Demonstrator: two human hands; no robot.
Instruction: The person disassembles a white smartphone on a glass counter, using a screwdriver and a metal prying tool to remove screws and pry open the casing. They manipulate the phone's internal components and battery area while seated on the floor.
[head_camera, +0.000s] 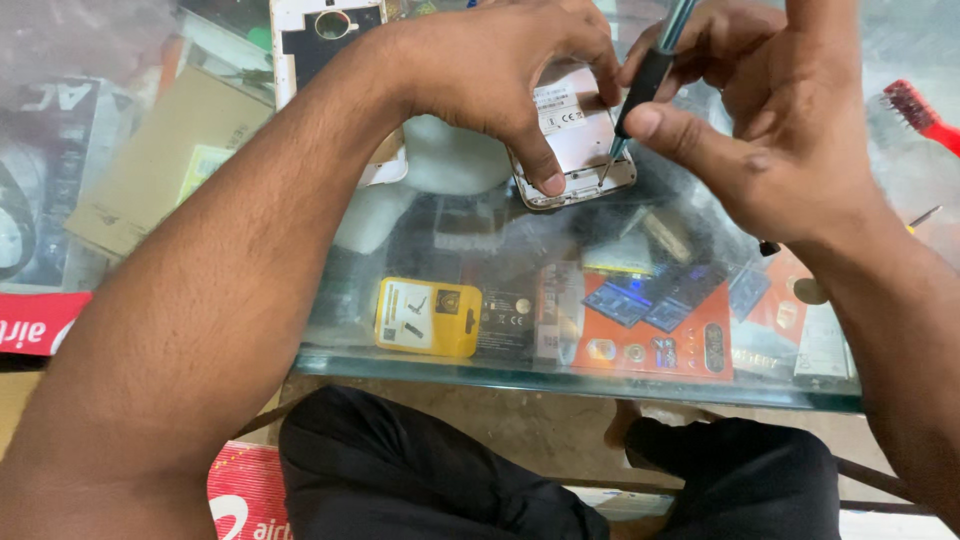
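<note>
1. The opened phone lies back-up at the upper centre of the frame, on the glass counter top. Its cover is off, showing a pale inner frame with a white label and a rounded lower edge.
2. The removed back cover, white with a round camera hole, lies at the upper left of the frame, partly cut off by the edge.
3. Under the glass, the display case holds a yellow accessory pack, orange carded packs and dark boxed items.
4. My left hand arches over the phone, thumb and fingertips pressing it down.
5. My right hand pinches a screwdriver, tip at the phone's lower right edge, apparently on a screw.
6. A red brush lies at the far right.
</note>
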